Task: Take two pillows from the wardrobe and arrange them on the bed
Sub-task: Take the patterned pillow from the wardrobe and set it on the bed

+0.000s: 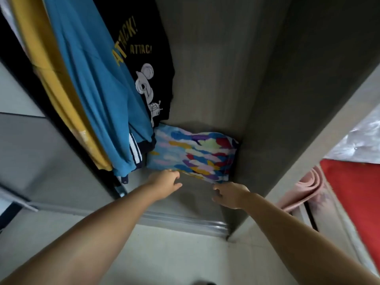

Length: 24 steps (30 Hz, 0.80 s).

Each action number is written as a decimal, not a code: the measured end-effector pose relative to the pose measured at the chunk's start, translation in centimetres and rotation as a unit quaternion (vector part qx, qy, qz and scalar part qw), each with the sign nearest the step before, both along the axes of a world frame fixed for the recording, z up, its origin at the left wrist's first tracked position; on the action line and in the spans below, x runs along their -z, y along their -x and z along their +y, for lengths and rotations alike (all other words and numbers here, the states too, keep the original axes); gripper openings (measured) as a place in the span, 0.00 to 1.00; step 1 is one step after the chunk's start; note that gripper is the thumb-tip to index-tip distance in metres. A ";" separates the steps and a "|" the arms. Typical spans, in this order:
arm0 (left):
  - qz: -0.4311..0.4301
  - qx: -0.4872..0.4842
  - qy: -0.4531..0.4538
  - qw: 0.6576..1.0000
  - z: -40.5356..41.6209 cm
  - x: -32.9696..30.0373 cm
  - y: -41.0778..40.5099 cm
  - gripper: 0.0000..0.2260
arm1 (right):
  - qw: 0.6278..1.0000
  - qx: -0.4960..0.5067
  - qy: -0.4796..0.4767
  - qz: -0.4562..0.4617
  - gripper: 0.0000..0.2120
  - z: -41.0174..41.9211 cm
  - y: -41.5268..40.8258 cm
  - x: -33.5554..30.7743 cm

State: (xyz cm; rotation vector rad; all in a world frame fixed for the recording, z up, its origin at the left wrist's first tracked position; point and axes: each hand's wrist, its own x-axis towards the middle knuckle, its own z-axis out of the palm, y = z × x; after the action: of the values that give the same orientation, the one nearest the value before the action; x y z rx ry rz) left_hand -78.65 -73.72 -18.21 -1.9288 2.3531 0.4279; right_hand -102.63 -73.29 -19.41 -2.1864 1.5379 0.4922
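A pillow with a bright multicolour patch pattern lies on the wardrobe floor, pushed into the back right corner. Whether a second pillow lies under it I cannot tell. My left hand reaches into the wardrobe and its fingertips touch the pillow's near left edge, fingers apart. My right hand hovers just below the pillow's near right corner, fingers spread and holding nothing. Part of the pillow's left end is hidden behind the hanging clothes.
Hanging clothes fill the left of the wardrobe: a yellow garment, a blue jacket, a black printed T-shirt. The wardrobe's right side panel stands close to my right arm. A sliding-door rail runs along the front. A red bedcover lies right.
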 end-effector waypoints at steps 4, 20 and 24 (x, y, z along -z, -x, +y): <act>0.012 0.044 -0.002 0.999 -6.2 2.9 0.7 0.16 | 1.000 0.016 0.020 -0.017 0.25 -6.1 -0.4 2.6; 0.003 0.006 -0.060 0.998 -36.8 22.5 -2.5 0.23 | 0.996 0.084 -0.001 -0.002 0.26 -37.5 -5.0 21.0; -0.056 0.014 -0.044 0.997 -41.8 28.1 -3.0 0.28 | 0.996 0.053 0.059 0.026 0.30 -41.7 -4.8 25.9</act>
State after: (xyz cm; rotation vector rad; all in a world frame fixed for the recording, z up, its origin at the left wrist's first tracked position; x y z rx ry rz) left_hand -75.61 -115.53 -46.33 -1.8301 2.2508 0.4028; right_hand -97.87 -114.96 -45.29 -2.1796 1.7426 0.4375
